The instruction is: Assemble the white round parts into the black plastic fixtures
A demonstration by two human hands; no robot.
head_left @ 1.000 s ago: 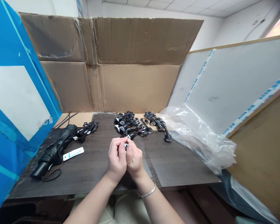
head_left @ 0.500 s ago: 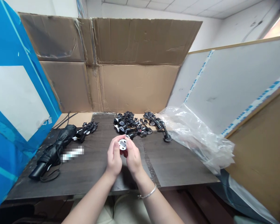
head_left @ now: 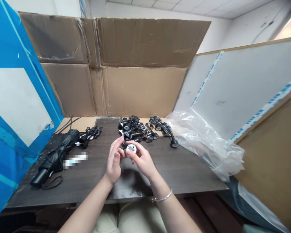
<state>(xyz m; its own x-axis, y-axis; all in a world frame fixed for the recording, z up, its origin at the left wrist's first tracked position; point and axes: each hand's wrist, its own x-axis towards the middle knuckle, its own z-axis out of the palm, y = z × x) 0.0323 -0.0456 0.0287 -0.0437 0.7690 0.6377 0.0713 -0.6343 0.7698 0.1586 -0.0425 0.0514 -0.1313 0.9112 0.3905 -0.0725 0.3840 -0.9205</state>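
A small round fitting (head_left: 131,148) with a white face and dark body sits between my hands, just in front of the pile. My right hand (head_left: 142,158) pinches it from the right, its fingers curled over the rim. My left hand (head_left: 113,158) stands upright at its left side, with the fingertips and thumb against the dark body. Just beyond lies a heap of black fittings with round heads and stalks (head_left: 135,129), tangled together. My left fingertips are close to its front edge.
A second black cluster (head_left: 161,126) lies to the right, and a third (head_left: 92,132) to the left. A black folded umbrella (head_left: 54,155) and a blurred white strip (head_left: 75,160) rest on the dark wood table (head_left: 184,176). Clear plastic sheeting (head_left: 208,145) and cardboard (head_left: 140,90) border it.
My hands have spread apart and turned. The right hand now reaches across from the right, and the round fitting has shifted slightly right, with its white face still showing.
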